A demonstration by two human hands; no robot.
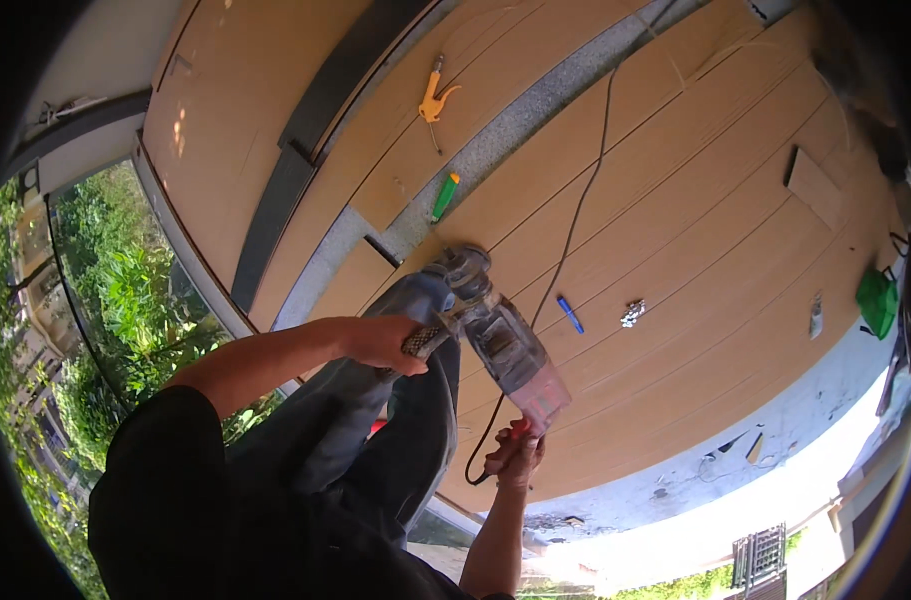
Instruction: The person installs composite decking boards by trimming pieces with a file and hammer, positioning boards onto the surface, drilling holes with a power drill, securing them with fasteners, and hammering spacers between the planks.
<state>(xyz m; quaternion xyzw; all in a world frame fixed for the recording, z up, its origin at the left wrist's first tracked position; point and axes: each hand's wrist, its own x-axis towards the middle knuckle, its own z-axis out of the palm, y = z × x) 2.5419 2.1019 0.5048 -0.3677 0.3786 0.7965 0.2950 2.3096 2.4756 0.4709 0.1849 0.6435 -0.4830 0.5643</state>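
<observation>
Closest to us, our left hand [381, 343] has its fingers closed round the side handle [431, 340] of a big power tool [505, 345], and our right hand [516, 458] has its fingers wrapped round the red back grip [521, 428]. The tool's front end is by our knee [417, 294]; we cannot tell if it touches the brown boards [655, 225]. Past it lie a blue pen [569, 314], small shiny bits [632, 313], a green knife [445, 198] and a yellow air gun [434, 104]. Boards cover most of what we see, but a grey strip [515, 125] is bare, so we think the job is partly done, with that gap left.
</observation>
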